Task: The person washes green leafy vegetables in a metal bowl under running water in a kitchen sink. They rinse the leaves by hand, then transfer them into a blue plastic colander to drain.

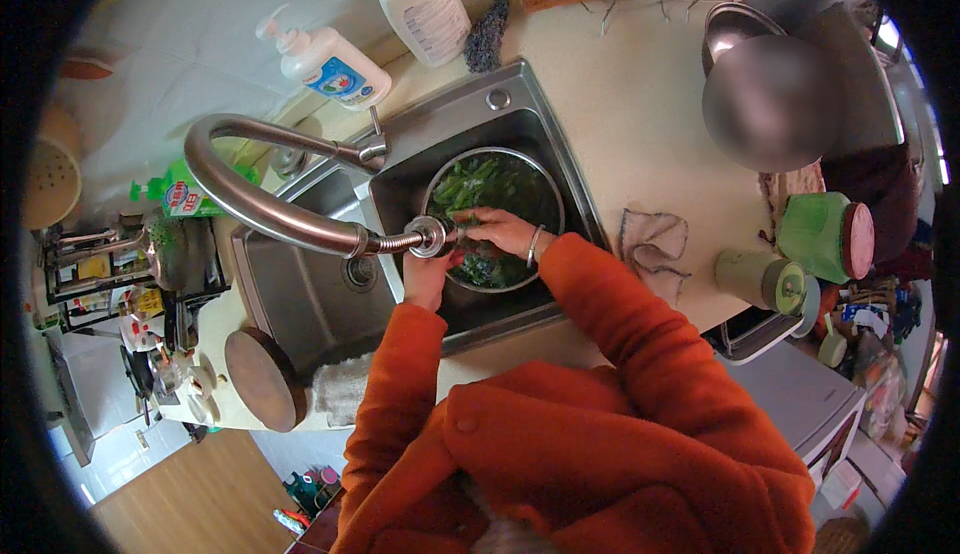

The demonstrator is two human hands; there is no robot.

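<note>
A round metal-rimmed basin of leafy greens (491,182) sits in the right bowl of a steel double sink (525,77). My left hand (426,278) is at the basin's left edge, its fingers partly hidden by the faucet head and the greens. From the right, my right hand (502,231) reaches over the rim with its fingers among the leaves; a bangle circles that wrist. Whether either hand grips any leaves cannot be made out. The curved metal faucet (262,212) arches over the left bowl, and its head (429,236) hangs just above my hands.
Behind the sink stand a white pump bottle (337,73) and a white spray bottle (427,17). A cloth (652,242), a lidded jar (757,280) and a green container (817,237) lie to the right. A round wooden board (262,380) leans near the left bowl.
</note>
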